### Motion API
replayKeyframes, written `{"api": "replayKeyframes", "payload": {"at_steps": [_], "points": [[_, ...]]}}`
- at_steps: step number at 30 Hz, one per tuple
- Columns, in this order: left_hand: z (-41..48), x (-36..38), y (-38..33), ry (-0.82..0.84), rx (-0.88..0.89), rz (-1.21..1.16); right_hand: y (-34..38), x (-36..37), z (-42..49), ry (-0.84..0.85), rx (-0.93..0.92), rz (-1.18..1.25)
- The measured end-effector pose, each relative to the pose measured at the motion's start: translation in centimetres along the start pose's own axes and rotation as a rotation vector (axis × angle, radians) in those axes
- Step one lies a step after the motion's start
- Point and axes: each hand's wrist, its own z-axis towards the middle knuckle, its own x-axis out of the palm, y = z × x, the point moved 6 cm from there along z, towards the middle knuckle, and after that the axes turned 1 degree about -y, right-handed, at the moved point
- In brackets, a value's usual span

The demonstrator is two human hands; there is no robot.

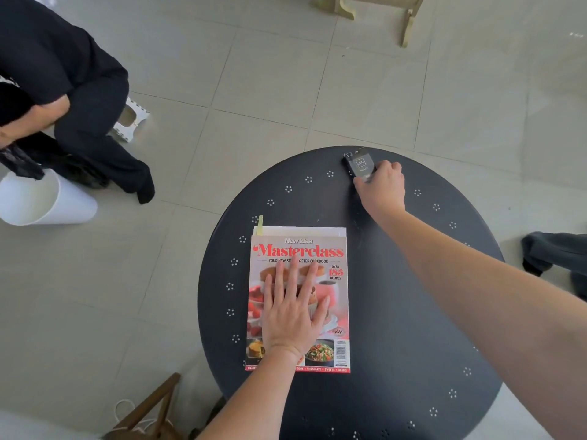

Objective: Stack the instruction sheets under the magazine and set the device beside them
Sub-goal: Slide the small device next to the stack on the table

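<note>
A "Masterclass" cookbook magazine lies on the left half of a round black table. White instruction sheets peek out from under its far edge, with a yellow-green tab at their left corner. My left hand rests flat on the magazine cover, fingers spread. At the table's far edge lies a small black device with a printed label. My right hand reaches across the table and its fingers are closed around the near end of the device.
A person in dark clothes crouches at the left beside a white bucket and a small white stool. A wooden chair stands near the table's front left. Pale wooden furniture legs are at the top. Dark cloth lies at the right.
</note>
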Motion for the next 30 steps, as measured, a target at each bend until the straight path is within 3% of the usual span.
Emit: {"api": "replayKeyframes", "payload": {"at_steps": [11,30], "points": [[0.0,-0.3,-0.1,-0.001,0.000,0.005,-1.3,-1.0,-1.1,-0.015,0.022,0.079],[-0.4,-0.7,-0.8,0.009,-0.009,0.013,-12.5,-2.1,-18.9,-0.013,0.180,0.190]]}}
